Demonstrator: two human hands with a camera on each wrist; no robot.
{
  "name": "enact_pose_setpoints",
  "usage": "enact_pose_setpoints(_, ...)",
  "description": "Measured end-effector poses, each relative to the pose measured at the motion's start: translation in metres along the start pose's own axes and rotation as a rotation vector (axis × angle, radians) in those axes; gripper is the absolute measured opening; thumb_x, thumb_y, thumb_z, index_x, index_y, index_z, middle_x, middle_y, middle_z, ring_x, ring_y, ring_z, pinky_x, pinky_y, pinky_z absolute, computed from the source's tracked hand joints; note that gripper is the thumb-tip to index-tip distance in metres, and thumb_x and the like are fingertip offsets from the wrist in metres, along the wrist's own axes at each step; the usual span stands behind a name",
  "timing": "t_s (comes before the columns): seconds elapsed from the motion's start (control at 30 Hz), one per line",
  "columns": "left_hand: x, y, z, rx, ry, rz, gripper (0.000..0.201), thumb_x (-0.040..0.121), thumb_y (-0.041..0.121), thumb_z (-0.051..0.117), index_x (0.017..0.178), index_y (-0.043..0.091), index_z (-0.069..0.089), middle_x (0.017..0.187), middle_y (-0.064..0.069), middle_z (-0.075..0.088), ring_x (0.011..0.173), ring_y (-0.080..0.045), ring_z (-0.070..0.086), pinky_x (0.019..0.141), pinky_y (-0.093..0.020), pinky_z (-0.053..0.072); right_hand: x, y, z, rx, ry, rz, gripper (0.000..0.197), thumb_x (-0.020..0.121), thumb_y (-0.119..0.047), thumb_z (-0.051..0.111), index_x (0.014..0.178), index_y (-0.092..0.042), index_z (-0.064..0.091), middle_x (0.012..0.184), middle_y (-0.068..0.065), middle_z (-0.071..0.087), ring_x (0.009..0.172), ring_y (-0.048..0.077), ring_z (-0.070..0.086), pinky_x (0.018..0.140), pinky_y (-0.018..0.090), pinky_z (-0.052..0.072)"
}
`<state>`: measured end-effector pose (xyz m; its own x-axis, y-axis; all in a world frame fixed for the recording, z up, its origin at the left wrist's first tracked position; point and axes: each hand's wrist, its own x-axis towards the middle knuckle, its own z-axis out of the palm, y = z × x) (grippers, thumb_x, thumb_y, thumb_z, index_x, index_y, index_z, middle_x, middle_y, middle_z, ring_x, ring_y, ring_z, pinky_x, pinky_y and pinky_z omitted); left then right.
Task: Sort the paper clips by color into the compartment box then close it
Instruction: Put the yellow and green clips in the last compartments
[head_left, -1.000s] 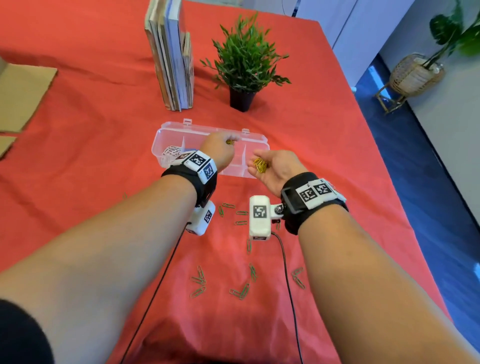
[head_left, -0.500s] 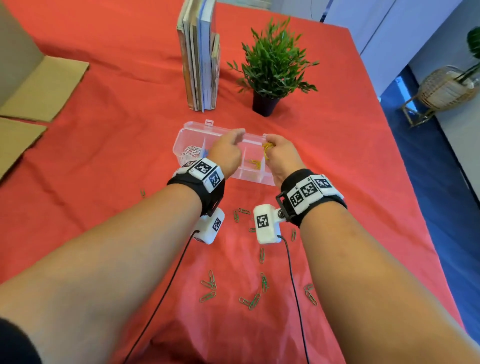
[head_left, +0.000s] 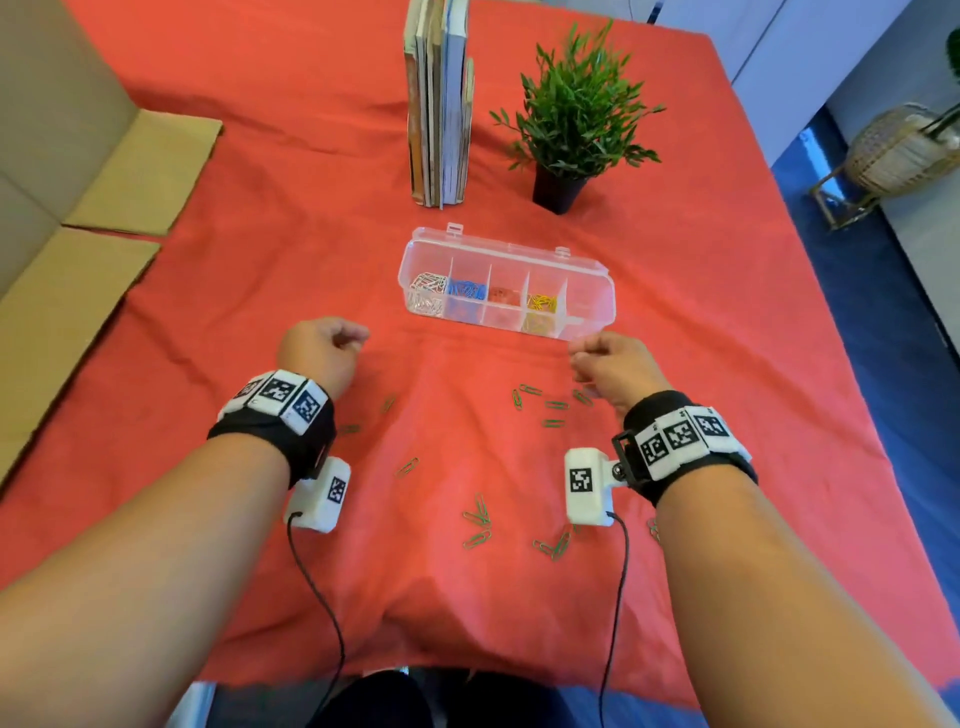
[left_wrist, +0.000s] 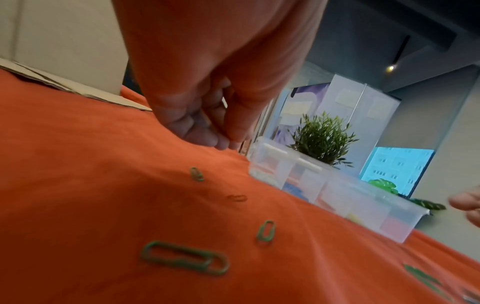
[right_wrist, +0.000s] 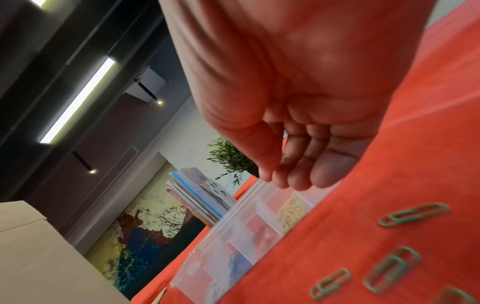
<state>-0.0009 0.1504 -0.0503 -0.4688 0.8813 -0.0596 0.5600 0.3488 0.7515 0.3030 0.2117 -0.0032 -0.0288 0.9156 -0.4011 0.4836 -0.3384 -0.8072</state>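
Note:
The clear compartment box (head_left: 498, 321) lies open on the red cloth, lid back. From left to right it holds white clips (head_left: 428, 288), blue clips (head_left: 467, 291), red clips (head_left: 504, 295) and yellow clips (head_left: 543, 304); the rightmost compartment (head_left: 584, 312) holds nothing. Several green clips (head_left: 555, 406) lie scattered on the cloth nearer to me. My left hand (head_left: 353, 338) hovers left of the box, fingers loosely curled (left_wrist: 223, 142), holding nothing. My right hand (head_left: 579, 358) hangs at the box's near right corner, above green clips (right_wrist: 413, 214), also loosely curled and holding nothing (right_wrist: 280, 179).
Upright books (head_left: 441, 104) and a potted plant (head_left: 571, 114) stand behind the box. Cardboard flaps (head_left: 104, 208) lie at the left. The table's right edge drops to a blue floor with a wicker basket (head_left: 893, 150). More green clips (head_left: 478, 519) lie between my wrists.
Both hands have drawn back from the box toward me. The yellow clips that the right hand held now lie in the box.

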Motion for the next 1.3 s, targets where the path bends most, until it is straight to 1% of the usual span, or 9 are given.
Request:
enact_pose_setpoints(0.17, -0.021, -0.014, -0.009, 0.152, -0.095, 0.01, 0.017, 0.081, 0.012, 0.065, 0.096, 0.014, 0.074, 0.095, -0.011, 0.074, 0.092, -0.027, 0.067, 0.08, -0.027, 0.046, -0.031, 0.038, -0.001, -0.069, 0.024, 0.077, 0.028, 0.086, 0.001, 0.052, 0.071, -0.021, 0.056, 0.063, 0.004, 0.053, 0.052, 0.014, 0.046, 0.041, 0.017, 0.039)
enact_pose_setpoints(0.37, -0.025, -0.001, 0.008, 0.223, -0.153, 0.045, 0.024, 0.085, 0.014, 0.06, 0.106, 0.012, 0.071, 0.102, -0.012, 0.073, 0.097, -0.029, 0.066, 0.084, -0.028, 0.047, -0.062, 0.068, 0.004, -0.353, 0.05, 0.162, 0.025, 0.08, -0.01, 0.057, 0.058, -0.022, 0.056, 0.058, -0.004, 0.055, 0.055, 0.015, 0.051, 0.06, 0.028, 0.047)
enact_pose_setpoints(0.47, -0.017, 0.002, 0.016, 0.292, -0.177, 0.086, 0.027, 0.084, 0.015, 0.061, 0.109, 0.011, 0.07, 0.105, -0.013, 0.073, 0.1, -0.03, 0.066, 0.089, -0.032, 0.048, -0.075, 0.076, 0.014, -0.547, -0.014, 0.211, 0.021, 0.079, -0.017, 0.055, 0.059, -0.018, 0.054, 0.072, 0.004, 0.064, 0.067, 0.024, 0.059, 0.072, 0.03, 0.052)
enact_pose_setpoints(0.57, -0.014, 0.001, 0.02, 0.379, -0.202, 0.127, 0.023, 0.081, 0.016, 0.065, 0.102, 0.011, 0.072, 0.104, -0.014, 0.072, 0.099, -0.032, 0.066, 0.09, -0.035, 0.052, -0.088, 0.08, 0.021, -0.714, -0.026, 0.257, 0.012, 0.08, -0.027, 0.056, 0.079, -0.016, 0.062, 0.096, 0.012, 0.071, 0.093, 0.029, 0.067, 0.084, 0.031, 0.053)
enact_pose_setpoints(0.63, -0.013, 0.001, 0.023, 0.416, -0.215, 0.133, 0.016, 0.08, 0.015, 0.065, 0.094, 0.012, 0.074, 0.101, -0.015, 0.072, 0.095, -0.034, 0.066, 0.087, -0.035, 0.052, -0.095, 0.084, 0.026, -0.794, -0.029, 0.285, 0.031, 0.079, -0.035, 0.06, 0.1, -0.011, 0.064, 0.11, 0.013, 0.068, 0.106, 0.029, 0.063, 0.088, 0.031, 0.05)
enact_pose_setpoints(0.97, -0.016, 0.01, 0.024, 0.604, -0.34, 0.079, 0.026, 0.085, 0.011, 0.055, 0.111, 0.007, 0.06, 0.11, -0.021, 0.065, 0.102, -0.039, 0.061, 0.087, -0.041, 0.052, -0.113, 0.072, 0.05, -0.927, 0.016, 0.27, 0.035, 0.082, -0.01, 0.052, 0.117, -0.007, 0.056, 0.117, 0.014, 0.064, 0.11, 0.031, 0.063, 0.087, 0.034, 0.051)
enact_pose_setpoints(1.13, -0.015, 0.012, 0.017, 0.511, -0.368, 0.042, 0.028, 0.088, 0.006, 0.048, 0.112, 0.009, 0.062, 0.116, -0.018, 0.065, 0.109, -0.036, 0.06, 0.094, -0.038, 0.048, -0.09, 0.052, 0.037, -0.71, -0.027, 0.263, 0.025, 0.09, -0.021, 0.047, 0.096, -0.007, 0.066, 0.107, 0.019, 0.067, 0.103, 0.032, 0.065, 0.088, 0.034, 0.052)
enact_pose_setpoints(1.23, -0.02, 0.015, 0.013, 0.303, -0.332, 0.101, 0.022, 0.091, 0.008, 0.048, 0.106, 0.01, 0.065, 0.11, -0.015, 0.068, 0.102, -0.033, 0.062, 0.085, -0.03, 0.044, -0.072, 0.041, 0.036, 0.056, 0.012, 0.321, 0.024, 0.089, -0.002, 0.045, 0.069, -0.012, 0.054, 0.071, 0.009, 0.056, 0.053, 0.018, 0.06, 0.049, 0.022, 0.05)
enact_pose_setpoints(1.3, -0.026, 0.024, 0.012, 0.161, -0.338, 0.146, 0.019, 0.091, 0.009, 0.05, 0.103, 0.011, 0.064, 0.104, -0.012, 0.068, 0.096, -0.03, 0.062, 0.079, -0.026, 0.041, -0.066, 0.031, 0.039, 0.472, 0.024, 0.349, 0.028, 0.089, 0.006, 0.035, 0.07, -0.008, 0.052, 0.068, 0.009, 0.052, 0.048, 0.015, 0.059, 0.044, 0.021, 0.05)
